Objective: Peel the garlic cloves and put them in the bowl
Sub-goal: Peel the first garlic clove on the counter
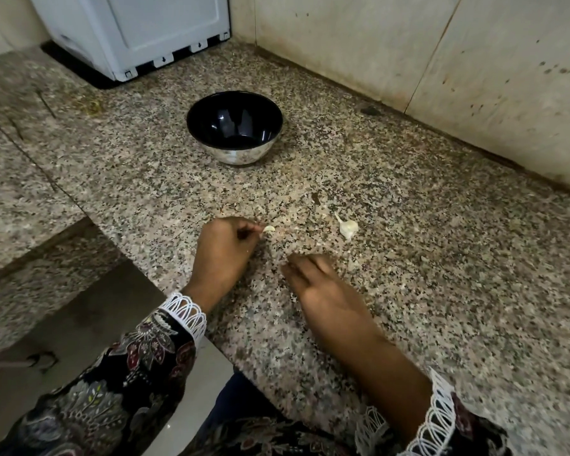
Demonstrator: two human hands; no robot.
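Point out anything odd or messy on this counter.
Nothing is spilled or broken. The bowl stands upright and looks empty. Pale bits that look like garlic skin lie on the counter near the garlic piece. The left hand pinches a small clove; the right hand is blurred.

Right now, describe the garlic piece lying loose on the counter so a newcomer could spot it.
Start at the black bowl on the speckled granite counter. Nearer the person and to the right lies a white garlic piece with a thin stem. Unlike the small clove pinched by the left hand, nothing touches it.
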